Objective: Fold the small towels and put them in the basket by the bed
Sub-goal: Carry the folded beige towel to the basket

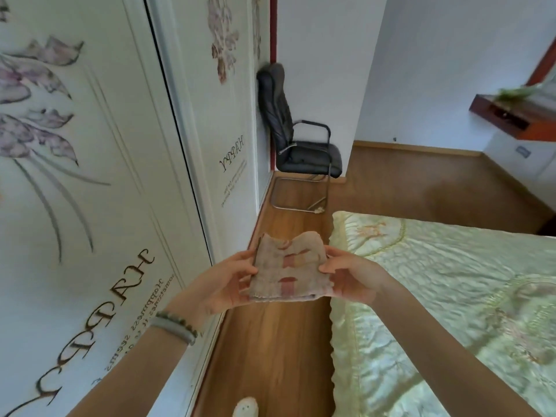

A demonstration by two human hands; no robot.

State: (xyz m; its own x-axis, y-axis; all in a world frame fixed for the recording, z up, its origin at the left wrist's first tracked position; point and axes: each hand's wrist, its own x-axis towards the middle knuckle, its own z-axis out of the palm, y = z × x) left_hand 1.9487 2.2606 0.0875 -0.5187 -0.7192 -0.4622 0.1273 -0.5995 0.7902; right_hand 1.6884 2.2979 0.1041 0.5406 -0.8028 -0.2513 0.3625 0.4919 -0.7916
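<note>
Towel (290,267), folded small, held in the air over the wooden floor (279,350) beside the bed (451,296); left hand (224,288) and right hand (350,276) fingers pinching its opposite edges.

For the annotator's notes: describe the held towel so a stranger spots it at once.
Start at the pale green bed on the right. Over the wooden floor beside it, the left hand and right hand pinch a small folded towel, the only beige cloth with pink blocks.
</note>
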